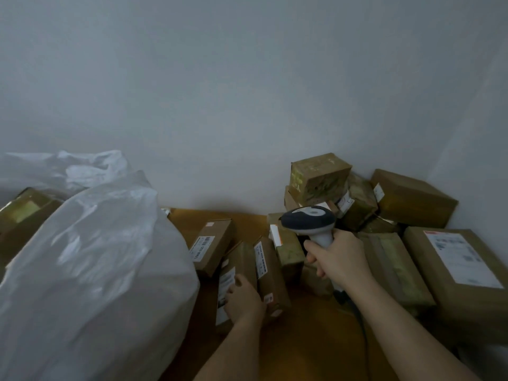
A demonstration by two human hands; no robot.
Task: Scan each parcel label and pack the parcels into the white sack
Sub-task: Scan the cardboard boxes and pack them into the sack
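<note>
Both hands work among brown cardboard parcels on a brown floor, well apart from each other. Left hand (243, 299) rests on a long brown cardboard parcel (236, 273) just right of the big white plastic sack (90, 270), its fingers curled round the parcel's edge beside a white printed label (226, 287) whose writing is too blurred to read. Touching that parcel on its right stands a second narrow brown box (270, 273) with a white label strip (261, 259) and a small reddish sticker low on its side. Behind these two, right of the sack's bulge, lies a flat brown carton (213, 247) with a barcode label (202, 244); the digits cannot be made out.

Right hand (339, 258), farther right of the sack, clamps the pale handle of a grey and white handheld barcode scanner (309, 221), whose dark head points toward the parcels near the left hand. A dark cable trails down from the handle.

Far right of the sack, against the white wall, more taped brown boxes are heaped in a pile (357, 193). Nearest the right edge lies a large brown box (461, 273) bearing a white shipping label (461, 259) with a red strip on top, the text illegible. At the far left, behind the sack, another taped brown box (24, 210) shows.
</note>
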